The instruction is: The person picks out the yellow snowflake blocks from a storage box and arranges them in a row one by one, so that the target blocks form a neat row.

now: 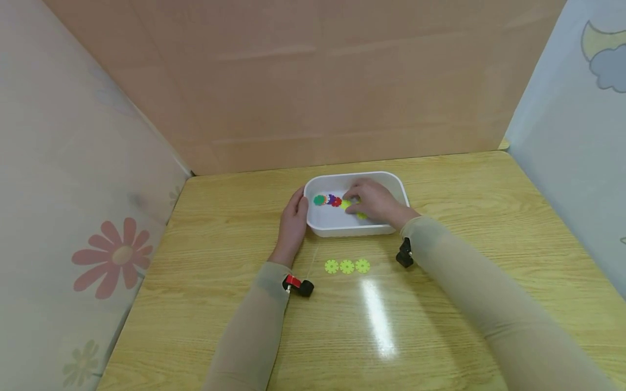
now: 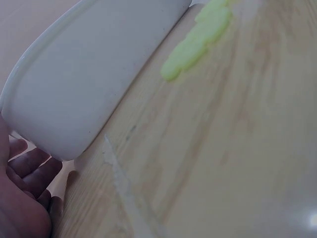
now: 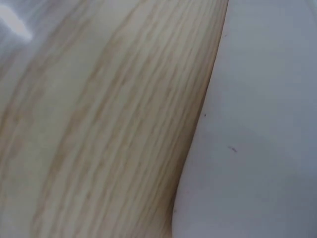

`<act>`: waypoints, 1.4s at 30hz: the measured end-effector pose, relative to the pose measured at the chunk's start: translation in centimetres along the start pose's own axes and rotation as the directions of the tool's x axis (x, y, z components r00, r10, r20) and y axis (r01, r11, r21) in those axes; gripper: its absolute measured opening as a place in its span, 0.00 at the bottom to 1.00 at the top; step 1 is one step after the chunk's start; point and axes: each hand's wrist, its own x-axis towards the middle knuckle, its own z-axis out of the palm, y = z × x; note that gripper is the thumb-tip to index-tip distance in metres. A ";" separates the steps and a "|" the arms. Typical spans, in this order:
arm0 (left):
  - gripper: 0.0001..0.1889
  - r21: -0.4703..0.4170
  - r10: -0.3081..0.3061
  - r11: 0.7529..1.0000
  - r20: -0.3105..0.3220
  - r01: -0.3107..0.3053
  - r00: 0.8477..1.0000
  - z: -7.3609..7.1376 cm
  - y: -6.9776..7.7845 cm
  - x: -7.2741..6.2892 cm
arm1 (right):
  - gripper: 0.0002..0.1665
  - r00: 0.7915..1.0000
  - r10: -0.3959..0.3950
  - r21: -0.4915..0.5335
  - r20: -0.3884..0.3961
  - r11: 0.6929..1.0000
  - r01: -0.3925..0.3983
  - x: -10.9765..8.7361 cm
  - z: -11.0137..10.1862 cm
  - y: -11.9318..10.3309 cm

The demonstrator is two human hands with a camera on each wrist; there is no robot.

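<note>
A white plastic tub [image 1: 354, 230] stands on the table. My left hand [image 1: 292, 222] rests against the outside of its left end, the thumb near the rim. In the left wrist view the fingers [image 2: 37, 171] lie loosely bent by the tub's lower corner. Reaching over the right end, my right hand [image 1: 374, 201] is inside the tub, thumb and fingertips apart around a yellow notched disc [image 1: 346, 205]. Left of it lie a red disc [image 1: 336, 201], a purple disc [image 1: 331, 199] and a green disc [image 1: 319, 200], with orange and white showing between them. Another yellow disc [image 1: 361, 215] is partly hidden under that hand.
Three yellow notched discs [image 1: 346, 266] lie in a row on the wooden table [image 1: 220, 228], in front of the tub. A brown panel [image 1: 313, 87] rises behind the table, with pale decorated walls at both sides. Small black devices [image 1: 306, 288] sit at my wrists.
</note>
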 end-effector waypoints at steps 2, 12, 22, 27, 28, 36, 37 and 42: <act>0.28 0.001 0.001 1.000 -0.002 -0.001 1.000 0.0 0.0 0.0 | 0.23 1.000 -0.004 0.000 -0.002 1.000 0.004 0.0 0.0 0.1; 0.28 0.004 0.005 1.000 -0.001 -0.005 1.000 -0.1 0.1 -0.1 | 0.20 1.000 -0.004 0.015 -0.008 1.000 0.004 0.2 0.0 0.0; 0.28 0.007 0.000 1.000 -0.005 0.000 1.000 -0.2 0.2 -0.1 | 0.16 0.999 0.004 0.062 -0.043 0.998 -0.002 0.2 0.2 -0.3; 0.28 0.009 -0.005 1.000 0.000 0.005 1.000 -0.2 0.1 -0.2 | 0.17 0.999 0.014 0.060 -0.036 0.998 -0.011 0.1 0.1 -0.5; 0.28 0.008 -0.005 1.000 0.000 0.005 1.000 -0.2 0.1 -0.2 | 0.18 0.999 0.015 0.056 -0.034 0.998 -0.013 0.1 0.0 -0.5; 0.28 0.006 -0.010 1.000 -0.001 0.010 1.000 -0.3 0.0 -0.1 | 0.20 1.000 0.006 0.000 -0.018 1.000 -0.006 0.2 0.1 -0.3; 0.27 0.007 -0.009 1.000 -0.002 0.009 1.000 -0.2 0.0 0.0 | 0.20 1.000 0.008 -0.005 -0.019 1.000 -0.008 0.2 0.1 -0.3; 0.27 0.009 -0.005 1.000 -0.008 0.005 1.000 -0.1 -0.1 0.0 | 0.20 0.999 -0.004 -0.014 -0.046 1.000 0.004 -0.1 0.0 -0.5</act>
